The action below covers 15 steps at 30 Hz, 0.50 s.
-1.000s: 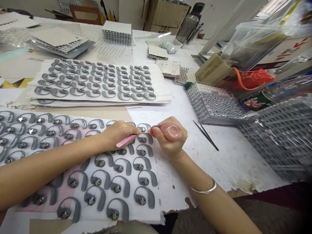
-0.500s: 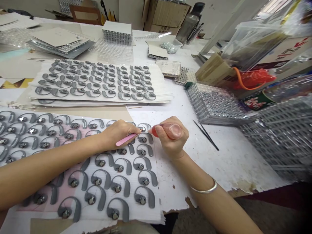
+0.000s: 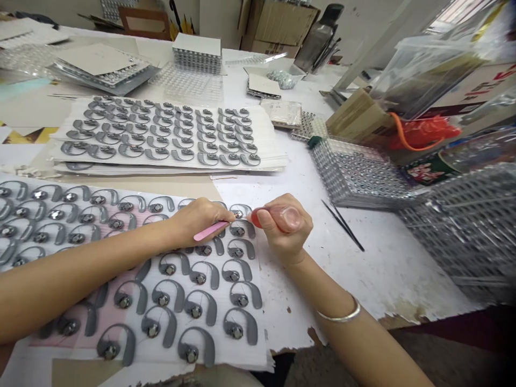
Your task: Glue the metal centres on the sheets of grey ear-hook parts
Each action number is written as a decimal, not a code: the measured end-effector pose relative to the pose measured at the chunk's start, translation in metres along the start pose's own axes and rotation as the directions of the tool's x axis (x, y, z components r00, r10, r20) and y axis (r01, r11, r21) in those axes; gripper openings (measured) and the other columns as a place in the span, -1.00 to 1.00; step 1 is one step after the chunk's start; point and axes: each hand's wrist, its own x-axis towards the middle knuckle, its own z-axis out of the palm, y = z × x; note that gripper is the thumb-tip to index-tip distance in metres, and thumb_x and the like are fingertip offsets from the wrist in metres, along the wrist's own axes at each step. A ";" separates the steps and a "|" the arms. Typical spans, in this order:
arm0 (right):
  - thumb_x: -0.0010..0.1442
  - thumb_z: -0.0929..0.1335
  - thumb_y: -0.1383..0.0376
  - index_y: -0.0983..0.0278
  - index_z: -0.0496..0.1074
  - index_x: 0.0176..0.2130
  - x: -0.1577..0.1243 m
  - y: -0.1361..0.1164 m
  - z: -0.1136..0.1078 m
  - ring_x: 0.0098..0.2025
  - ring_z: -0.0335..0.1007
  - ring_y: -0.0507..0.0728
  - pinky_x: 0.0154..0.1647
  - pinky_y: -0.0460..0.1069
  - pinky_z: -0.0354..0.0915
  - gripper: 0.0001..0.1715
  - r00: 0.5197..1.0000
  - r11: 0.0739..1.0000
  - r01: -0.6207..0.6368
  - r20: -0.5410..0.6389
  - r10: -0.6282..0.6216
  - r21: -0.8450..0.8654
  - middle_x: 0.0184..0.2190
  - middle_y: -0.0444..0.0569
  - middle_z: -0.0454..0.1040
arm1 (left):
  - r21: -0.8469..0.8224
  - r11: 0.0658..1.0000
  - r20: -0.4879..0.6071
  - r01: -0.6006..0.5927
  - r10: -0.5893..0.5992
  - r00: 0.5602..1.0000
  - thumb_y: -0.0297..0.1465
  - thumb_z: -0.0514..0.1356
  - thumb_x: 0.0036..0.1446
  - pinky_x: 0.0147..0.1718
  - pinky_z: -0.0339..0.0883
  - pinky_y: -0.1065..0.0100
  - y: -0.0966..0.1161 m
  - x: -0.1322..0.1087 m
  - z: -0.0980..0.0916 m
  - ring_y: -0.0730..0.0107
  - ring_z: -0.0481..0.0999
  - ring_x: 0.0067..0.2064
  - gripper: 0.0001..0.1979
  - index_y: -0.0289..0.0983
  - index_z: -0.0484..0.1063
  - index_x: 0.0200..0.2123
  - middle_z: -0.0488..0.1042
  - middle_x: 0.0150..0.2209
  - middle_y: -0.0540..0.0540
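My left hand is closed on a pair of pink tweezers, whose tips are hidden by the fingers. In my right hand is a reddish, see-through squeeze bottle, lying on its side with its nozzle pointing left. Nozzle and left fingertips almost meet over a grey ear-hook earphone shell at the sheet's upper right corner. Rows of similar hook-shaped shells, each with a round silver part and thin wires, cover the white foam sheet under my left arm.
Behind lies a stack of white sheets bearing more grey shells. Black tweezers rest right of my right hand. Clear plastic trays and a cardboard box stand at the right. Card-topped trays and a dark bottle are at the back.
The whole view has shifted slightly. Both hands keep nearly the same pose at the same shell, still gripping the tweezers and the bottle.
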 end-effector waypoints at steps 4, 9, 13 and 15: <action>0.05 0.42 0.38 0.27 0.40 -0.52 -0.001 0.000 0.001 -0.50 0.33 0.05 -0.52 0.00 0.31 -0.85 1.000 1.000 0.011 -0.008 -0.011 0.008 -0.56 -0.09 0.41 | -0.003 1.000 -0.015 -0.008 0.008 1.000 -0.46 0.07 0.18 -0.43 0.33 0.50 -0.001 0.000 0.000 0.45 0.51 -0.43 -0.79 -0.34 0.52 -0.27 0.55 -0.42 -0.06; 0.04 0.42 0.39 0.28 0.40 -0.52 -0.002 0.000 0.003 -0.49 0.34 0.05 -0.49 0.00 0.32 -0.86 1.000 1.000 0.012 -0.008 -0.012 0.016 -0.55 -0.09 0.42 | -0.024 1.000 -0.008 0.004 -0.004 1.000 -0.44 0.08 0.20 -0.40 0.34 0.50 -0.005 0.000 0.000 0.44 0.53 -0.40 -0.79 -0.33 0.52 -0.28 0.56 -0.39 -0.08; 0.06 0.42 0.35 0.27 0.41 -0.53 -0.002 -0.001 0.004 -0.49 0.33 0.05 -0.50 0.01 0.32 -0.84 1.000 1.000 -0.001 -0.008 0.001 0.024 -0.56 -0.09 0.42 | -0.023 1.000 0.001 0.019 -0.018 1.000 -0.43 0.08 0.20 -0.35 0.36 0.49 -0.007 0.000 0.001 0.41 0.56 -0.33 -0.79 -0.31 0.52 -0.26 0.58 -0.30 -0.10; 0.06 0.42 0.33 0.26 0.41 -0.53 -0.002 -0.001 0.005 -0.50 0.33 0.06 -0.50 0.01 0.32 -0.83 1.000 0.999 -0.016 -0.009 0.016 0.035 -0.56 -0.09 0.42 | -0.022 1.000 0.003 0.022 -0.022 1.000 -0.44 0.08 0.20 -0.34 0.36 0.49 -0.006 0.000 0.001 0.41 0.57 -0.32 -0.79 -0.31 0.52 -0.25 0.58 -0.29 -0.10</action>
